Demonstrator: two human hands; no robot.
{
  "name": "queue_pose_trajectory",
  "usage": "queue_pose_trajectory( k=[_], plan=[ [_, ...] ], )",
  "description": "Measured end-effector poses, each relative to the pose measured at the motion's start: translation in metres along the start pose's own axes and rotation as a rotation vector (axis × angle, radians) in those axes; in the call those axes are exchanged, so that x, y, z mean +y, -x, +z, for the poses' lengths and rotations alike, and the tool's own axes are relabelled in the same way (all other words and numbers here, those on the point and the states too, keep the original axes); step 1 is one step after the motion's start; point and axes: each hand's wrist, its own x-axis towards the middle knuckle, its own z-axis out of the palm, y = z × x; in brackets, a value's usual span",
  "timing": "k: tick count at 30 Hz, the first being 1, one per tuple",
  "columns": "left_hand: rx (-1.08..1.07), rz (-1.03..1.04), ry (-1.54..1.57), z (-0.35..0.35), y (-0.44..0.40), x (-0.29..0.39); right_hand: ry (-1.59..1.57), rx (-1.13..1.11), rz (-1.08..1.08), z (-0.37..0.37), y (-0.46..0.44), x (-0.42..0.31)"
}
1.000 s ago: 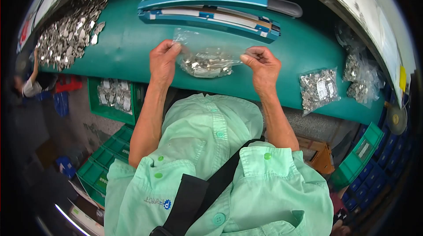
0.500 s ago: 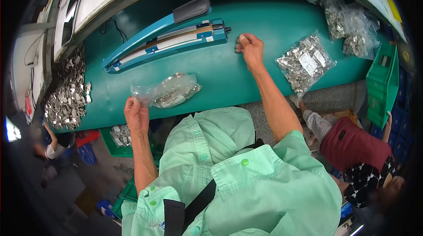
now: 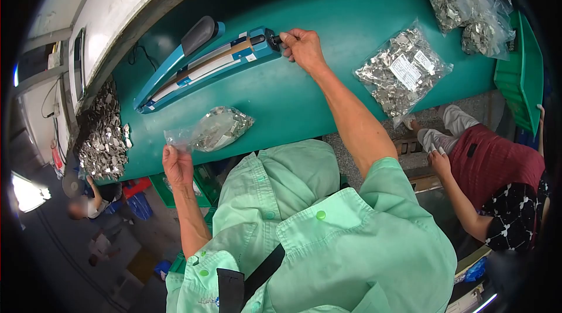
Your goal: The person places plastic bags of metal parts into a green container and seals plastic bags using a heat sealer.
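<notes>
My left hand [image 3: 177, 165] is closed, its fingers pinching the gathered mouth of a clear plastic bag [image 3: 222, 128] filled with small metal parts. The bag lies on the green bench top near its front edge. Beyond it stands a blue hand impulse sealer [image 3: 219, 62], its lever arm with a dark grey grip [image 3: 199, 34] raised above the sealing strip. My right hand [image 3: 302, 50] is at the sealer's right end, with thumb and fingers closed around a small black knob [image 3: 276, 40]. The fingers hide part of that knob.
A labelled bag of metal parts [image 3: 404, 70] lies to the right, with more bags [image 3: 468, 11] behind it. Loose metal parts [image 3: 104, 137] are heaped at the left. A green crate [image 3: 520, 82] stands at the right end, and a co-worker in a maroon apron [image 3: 497, 158] is nearby.
My right hand has moved left and slightly up onto the sealer's knob. My left hand still pinches the bag. The view has shifted, and a co-worker's hand now shows at the right.
</notes>
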Motion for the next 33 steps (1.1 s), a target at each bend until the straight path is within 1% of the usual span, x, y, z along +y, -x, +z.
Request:
queue_pose_trajectory(
  k=[4, 7, 10, 16, 19, 25, 28, 33],
  plan=[
    [0.059, -0.003, -0.036, 0.01, 0.003, 0.0, -0.019, -0.022, 0.023, -0.002, -0.003, -0.001],
    [0.045, -0.006, -0.029, 0.013, 0.004, 0.001, -0.057, -0.029, 0.047, -0.002, -0.008, 0.0],
    [0.048, -0.013, -0.044, 0.019, 0.006, 0.003, -0.186, -0.011, 0.083, -0.006, -0.01, -0.002],
    [0.049, -0.029, -0.055, 0.019, 0.006, 0.005, -0.073, -0.041, 0.067, -0.005, -0.01, -0.002],
    [0.044, -0.037, -0.061, 0.015, 0.005, 0.006, 0.047, -0.041, 0.049, -0.002, -0.007, -0.003],
    [0.059, -0.037, -0.061, 0.012, 0.004, 0.006, 0.057, -0.04, 0.062, -0.002, -0.007, -0.004],
    [0.04, -0.044, -0.07, 0.014, 0.002, 0.007, 0.038, -0.033, -0.007, 0.0, -0.008, 0.003],
    [0.041, -0.04, -0.066, 0.018, 0.004, 0.006, 0.053, -0.046, -0.003, -0.001, -0.011, 0.009]
  ],
)
